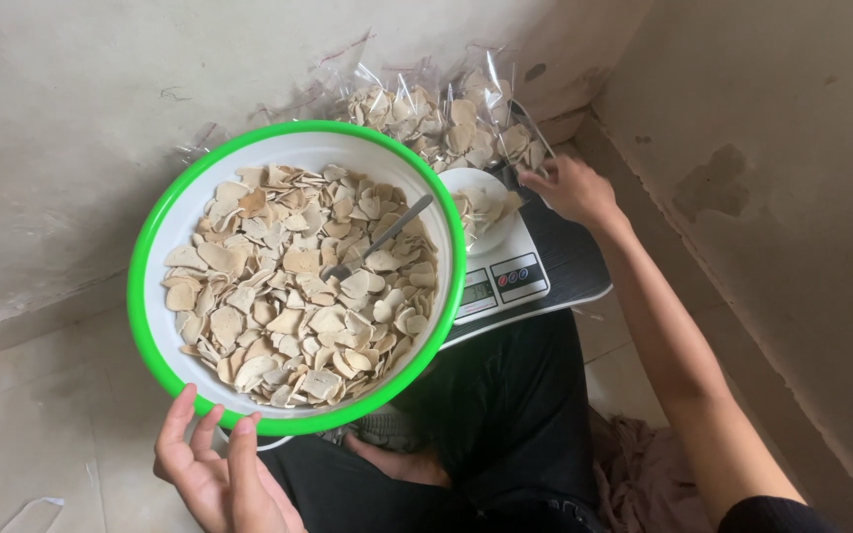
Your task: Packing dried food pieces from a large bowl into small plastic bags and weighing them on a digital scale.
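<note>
A big white bowl with a green rim [155, 355] is full of pale flat chips, and a metal spoon [379, 239] lies stuck in them. My left hand [214, 474] holds the bowl's near edge from below, fingers on the rim. My right hand [573, 190] reaches far out to a clear plastic bag [520, 138] beside the pile of filled bags, fingers touching it. A small white bowl [476, 197] with a few chips stands on a kitchen scale [515, 276], partly hidden behind the big bowl.
Several filled clear bags of chips [426, 114] are heaped against the wall corner. The scale rests on a dark board [570, 262]. My legs in black trousers [505, 415] are below. Walls close in at the back and right.
</note>
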